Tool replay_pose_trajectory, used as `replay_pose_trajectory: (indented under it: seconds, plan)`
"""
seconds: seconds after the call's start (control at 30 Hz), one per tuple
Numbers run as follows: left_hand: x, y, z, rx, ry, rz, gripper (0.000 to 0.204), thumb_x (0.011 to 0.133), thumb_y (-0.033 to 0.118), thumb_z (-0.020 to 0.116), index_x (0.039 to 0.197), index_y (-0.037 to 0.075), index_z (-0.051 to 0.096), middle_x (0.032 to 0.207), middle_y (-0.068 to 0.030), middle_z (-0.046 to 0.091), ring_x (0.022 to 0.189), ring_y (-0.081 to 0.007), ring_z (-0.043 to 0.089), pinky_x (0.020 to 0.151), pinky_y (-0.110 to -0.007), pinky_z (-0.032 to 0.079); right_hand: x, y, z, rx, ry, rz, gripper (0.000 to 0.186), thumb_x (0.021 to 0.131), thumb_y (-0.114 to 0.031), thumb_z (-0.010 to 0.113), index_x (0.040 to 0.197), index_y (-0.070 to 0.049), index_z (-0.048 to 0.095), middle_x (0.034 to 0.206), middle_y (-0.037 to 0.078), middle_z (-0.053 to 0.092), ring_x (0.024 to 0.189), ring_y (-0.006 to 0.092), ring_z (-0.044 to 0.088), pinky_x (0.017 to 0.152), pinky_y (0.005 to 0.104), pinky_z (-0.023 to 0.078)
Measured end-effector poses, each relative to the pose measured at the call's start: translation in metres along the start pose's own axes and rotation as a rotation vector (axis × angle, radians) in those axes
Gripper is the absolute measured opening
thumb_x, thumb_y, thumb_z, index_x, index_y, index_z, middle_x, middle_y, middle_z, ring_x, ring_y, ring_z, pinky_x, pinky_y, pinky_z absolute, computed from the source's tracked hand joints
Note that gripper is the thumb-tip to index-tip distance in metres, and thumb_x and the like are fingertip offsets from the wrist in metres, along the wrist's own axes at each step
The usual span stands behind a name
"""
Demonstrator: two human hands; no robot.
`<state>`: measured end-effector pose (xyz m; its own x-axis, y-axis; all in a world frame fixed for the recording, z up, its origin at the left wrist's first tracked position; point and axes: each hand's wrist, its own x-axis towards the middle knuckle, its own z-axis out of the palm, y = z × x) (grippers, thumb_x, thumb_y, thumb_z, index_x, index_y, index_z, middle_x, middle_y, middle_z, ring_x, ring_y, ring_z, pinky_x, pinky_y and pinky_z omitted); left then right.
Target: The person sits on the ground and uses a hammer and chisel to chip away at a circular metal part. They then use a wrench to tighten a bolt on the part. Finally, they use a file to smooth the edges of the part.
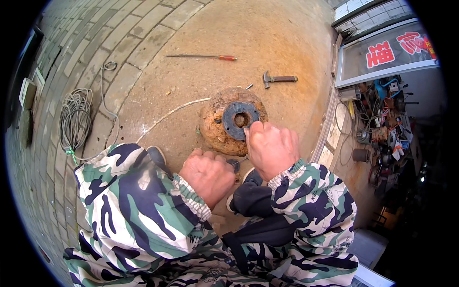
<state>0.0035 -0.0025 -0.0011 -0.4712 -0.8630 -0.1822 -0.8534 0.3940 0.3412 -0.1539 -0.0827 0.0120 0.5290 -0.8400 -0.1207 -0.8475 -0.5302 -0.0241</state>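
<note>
A dark, flat ring (228, 125) with a round hole in its middle lies on top of a rough brown block (213, 136) that looks like a wooden stump. My right hand (275, 146) is closed at the ring's lower right edge, a fingertip against its face; what the curled fingers grip is hidden. Nearer me, on the left, my left hand (206, 174) is curled like a fist, and its contents do not show. Between the hands runs a thin metal rod or wire (243, 160). A small dark round part (233, 163) peeks out beside the left hand.
Beyond the block lie a hammer (281, 79) and a long thin tool with a red handle (201, 57). A coil of grey cable (75, 117) rests on the paving at left. At right, tools and machine parts (382, 134) crowd a doorway under a glass sign panel (387, 52).
</note>
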Motion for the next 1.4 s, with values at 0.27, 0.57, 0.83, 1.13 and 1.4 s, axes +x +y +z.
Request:
replay_pose_trajectory:
  seconds: [0.27,0.57,0.83,1.13,1.4]
  plan:
    - [0.000,-0.008,0.002,0.031,0.064,0.005,0.011,0.074,0.016,0.064,0.081,0.008,0.065,0.081,-0.0076,0.067,0.083,-0.0244,0.068,0.075,-0.037,0.052,-0.001,0.034,-0.012,0.341,-0.044,-0.087,0.033,0.086,-0.030,0.075,0.089,-0.001,0.062,0.079,0.021,0.064,0.077,0.0411,0.065,0.065,0.0466,0.051]
    - [0.001,-0.012,0.011,0.088,0.228,-0.057,0.011,0.071,0.018,0.068,0.078,0.010,0.063,0.076,-0.0061,0.066,0.079,-0.0247,0.068,0.071,-0.039,0.053,0.002,0.030,0.005,0.153,0.124,-0.335,0.008,0.077,-0.006,0.064,0.085,-0.004,0.060,0.083,0.011,0.060,0.081,0.0288,0.066,0.066,0.0411,0.056]
    - [0.012,-0.012,-0.018,0.104,0.049,-0.081,0.022,0.074,0.022,0.076,0.082,0.007,0.063,0.082,-0.0081,0.065,0.083,-0.0280,0.067,0.074,-0.040,0.053,0.010,0.058,-0.008,0.338,-0.014,-0.171,0.026,0.096,-0.026,0.056,0.087,-0.002,0.063,0.081,0.017,0.067,0.073,0.0298,0.068,0.065,0.0421,0.056]
    - [0.013,-0.017,-0.052,-0.127,0.325,-0.207,0.029,0.074,0.004,0.077,0.064,0.002,0.049,0.066,-0.0150,0.050,0.061,-0.0339,0.051,0.055,-0.043,0.041,0.066,0.246,0.144,0.346,0.114,0.675,0.029,0.080,-0.028,0.067,0.088,-0.002,0.074,0.090,0.026,0.070,0.087,0.0418,0.069,0.080,0.0494,0.055]
    - [0.029,-0.026,-0.047,-0.191,0.396,-0.247,0.024,0.072,-0.007,0.068,0.065,0.003,0.047,0.085,-0.0154,0.060,0.065,-0.0275,0.058,0.058,-0.035,0.045,0.092,0.219,0.318,0.317,-0.079,0.578,0.016,0.080,-0.018,0.068,0.087,-0.004,0.070,0.092,0.023,0.070,0.089,0.0425,0.069,0.077,0.0508,0.056]
